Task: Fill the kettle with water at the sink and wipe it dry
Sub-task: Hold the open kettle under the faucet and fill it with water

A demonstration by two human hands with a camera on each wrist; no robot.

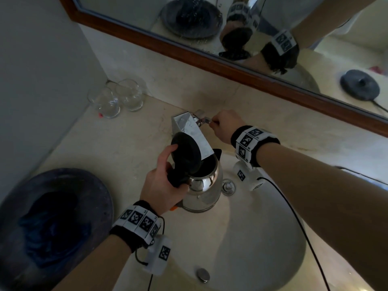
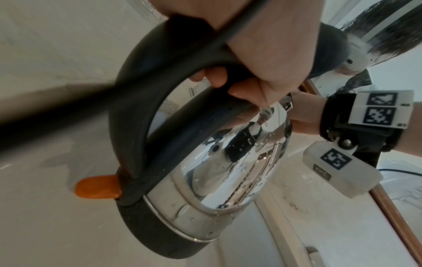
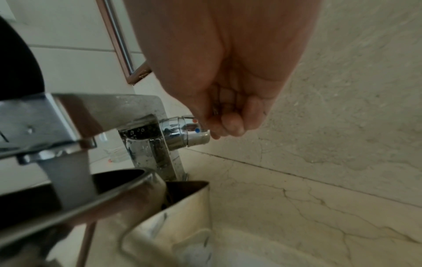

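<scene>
A shiny steel kettle (image 1: 202, 186) with its black lid (image 1: 185, 155) flipped up is held over the sink (image 1: 262, 238), its mouth under the square chrome faucet spout (image 1: 194, 135). My left hand (image 1: 162, 185) grips the black handle (image 2: 137, 101); an orange switch (image 2: 98, 187) sticks out at the handle's foot. My right hand (image 1: 223, 126) has its fingers (image 3: 230, 124) curled round the faucet lever, right beside the chrome knob (image 3: 191, 131) with red and blue dots. A pale stream of water (image 3: 68, 180) runs from the spout into the kettle's opening (image 3: 114, 182).
Two clear glasses (image 1: 117, 97) stand in the back left corner of the marble counter. A dark round tray (image 1: 88, 185) holding a blue cloth (image 1: 48, 227) sits at the front left. A wood-framed mirror (image 1: 210, 61) runs along the back wall. Cables hang from both wrists.
</scene>
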